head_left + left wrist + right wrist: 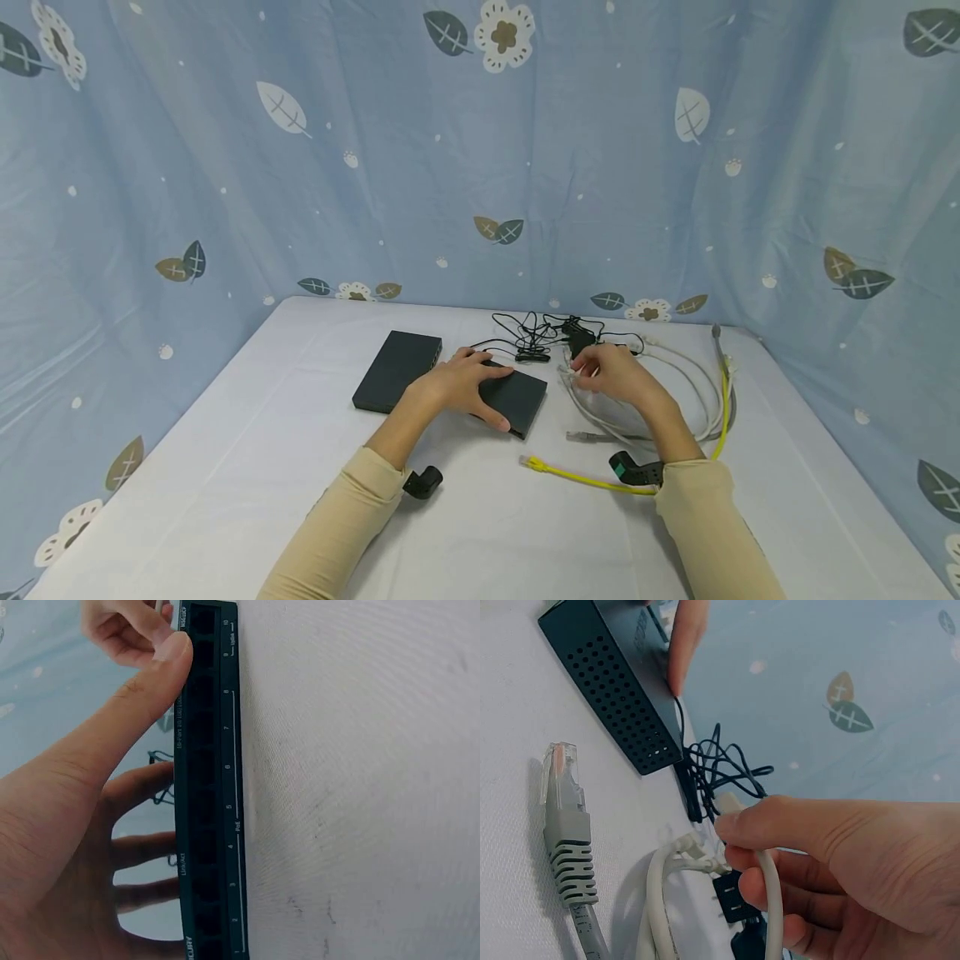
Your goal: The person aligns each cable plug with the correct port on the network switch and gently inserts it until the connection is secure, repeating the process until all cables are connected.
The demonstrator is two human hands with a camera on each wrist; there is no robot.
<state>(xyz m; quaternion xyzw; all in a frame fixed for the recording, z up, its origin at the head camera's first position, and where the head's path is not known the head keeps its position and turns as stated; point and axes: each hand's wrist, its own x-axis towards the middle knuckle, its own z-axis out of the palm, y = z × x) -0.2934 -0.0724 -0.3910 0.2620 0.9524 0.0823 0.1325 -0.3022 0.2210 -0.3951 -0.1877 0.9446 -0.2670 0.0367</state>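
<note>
My left hand [453,385] spans a black network switch [521,396], thumb at its front edge and fingers at the back edge. In the left wrist view, its row of numbered ports [206,802] faces the camera, with the thumb [161,675] along the upper edge near ports 9 and 10. Just right of the switch, my right hand [615,375] pinches a whitish network cable [774,907] between thumb and fingers. That cable's pale end [727,802] pokes out past the thumb, pointing toward the switch. A grey cable's clear plug [564,776] lies on the table below.
A second black box [397,369] lies left of the switch. Tangled black cords [531,337] and a black power adapter [579,337] sit behind. A yellow network cable [600,481] runs in front; loops of whitish cable [705,392] spread right. A patterned blue curtain [480,150] hangs behind the table.
</note>
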